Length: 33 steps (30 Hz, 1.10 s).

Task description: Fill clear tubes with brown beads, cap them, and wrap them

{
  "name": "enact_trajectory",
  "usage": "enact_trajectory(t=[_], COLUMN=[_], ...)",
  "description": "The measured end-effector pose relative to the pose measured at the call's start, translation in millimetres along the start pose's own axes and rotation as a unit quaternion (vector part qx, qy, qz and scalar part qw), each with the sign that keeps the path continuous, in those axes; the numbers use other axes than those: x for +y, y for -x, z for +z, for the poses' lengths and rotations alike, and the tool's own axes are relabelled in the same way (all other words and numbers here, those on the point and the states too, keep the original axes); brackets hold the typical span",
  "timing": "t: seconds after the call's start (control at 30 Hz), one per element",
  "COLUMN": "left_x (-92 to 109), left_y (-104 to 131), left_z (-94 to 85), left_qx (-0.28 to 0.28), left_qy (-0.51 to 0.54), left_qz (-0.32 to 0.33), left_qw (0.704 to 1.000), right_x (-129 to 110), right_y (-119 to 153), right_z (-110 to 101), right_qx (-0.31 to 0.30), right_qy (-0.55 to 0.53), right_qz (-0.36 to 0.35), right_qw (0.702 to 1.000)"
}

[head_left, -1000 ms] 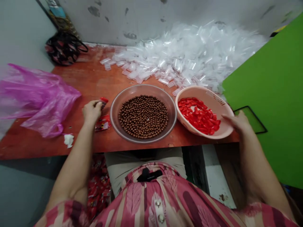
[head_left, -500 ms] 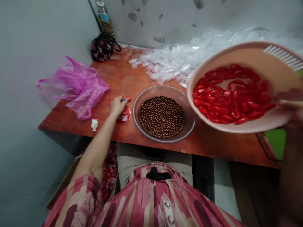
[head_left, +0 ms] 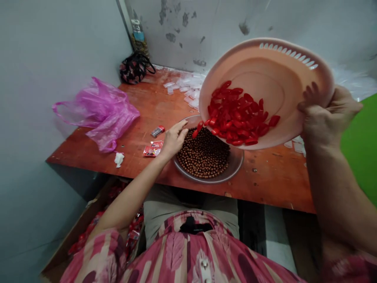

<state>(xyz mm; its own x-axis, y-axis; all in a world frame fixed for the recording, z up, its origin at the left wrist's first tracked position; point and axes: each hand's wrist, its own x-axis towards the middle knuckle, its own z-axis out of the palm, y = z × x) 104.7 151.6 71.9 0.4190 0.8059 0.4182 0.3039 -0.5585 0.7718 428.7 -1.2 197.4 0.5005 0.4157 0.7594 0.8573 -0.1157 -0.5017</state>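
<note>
My right hand (head_left: 325,116) grips the rim of a pink plastic basin (head_left: 262,70), which is tilted to the left above the table. Small red plastic pieces (head_left: 235,114) are heaped on its low side, and a few are tumbling over the rim. Below it stands a bowl (head_left: 211,181) full of brown round balls (head_left: 203,157), partly hidden by the basin. At the bowl's left rim is my left hand (head_left: 174,140), fingers apart and holding nothing, close to a falling red piece (head_left: 198,129).
On the table (head_left: 141,106) left of the bowl lie a small red-capped clear item (head_left: 158,131), red packets (head_left: 152,149), crumpled white tissue (head_left: 119,159) and a pink plastic bag (head_left: 103,110). Clear plastic pieces (head_left: 188,86) and a dark pouch (head_left: 135,67) sit behind. A green surface (head_left: 361,149) is at right.
The basin has moved left over the bowl and tipped, with red pieces sliding to its lower rim. My left hand has left the small red-capped item and moved right to the bowl.
</note>
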Motion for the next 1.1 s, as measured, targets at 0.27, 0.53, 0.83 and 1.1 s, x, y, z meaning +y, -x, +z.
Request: enact_trajectory(t=[0.27,0.53,0.83,1.1], left_x=[3,6,6,9], left_y=[0,3,5,6], left_z=[5.3,3.3,4.0,0.6], left_qx=[-0.058,-0.072,-0.077,-0.113], left_qy=[-0.058,-0.078,-0.092,-0.122], left_qz=[-0.012,-0.017,-0.01,-0.001], left_qw=[0.997,0.994,0.993,0.986], right_x=[-23,-9,33,101], right_y=[-1,-4,-14,50], right_z=[11,13,17,-73], right_qx=[0.03,0.019,0.055,-0.123], right_qy=[-0.009,0.019,-0.138,-0.075], right_qz=[-0.016,0.013,0.201,0.488], right_qw=[0.999,1.0,0.968,0.861])
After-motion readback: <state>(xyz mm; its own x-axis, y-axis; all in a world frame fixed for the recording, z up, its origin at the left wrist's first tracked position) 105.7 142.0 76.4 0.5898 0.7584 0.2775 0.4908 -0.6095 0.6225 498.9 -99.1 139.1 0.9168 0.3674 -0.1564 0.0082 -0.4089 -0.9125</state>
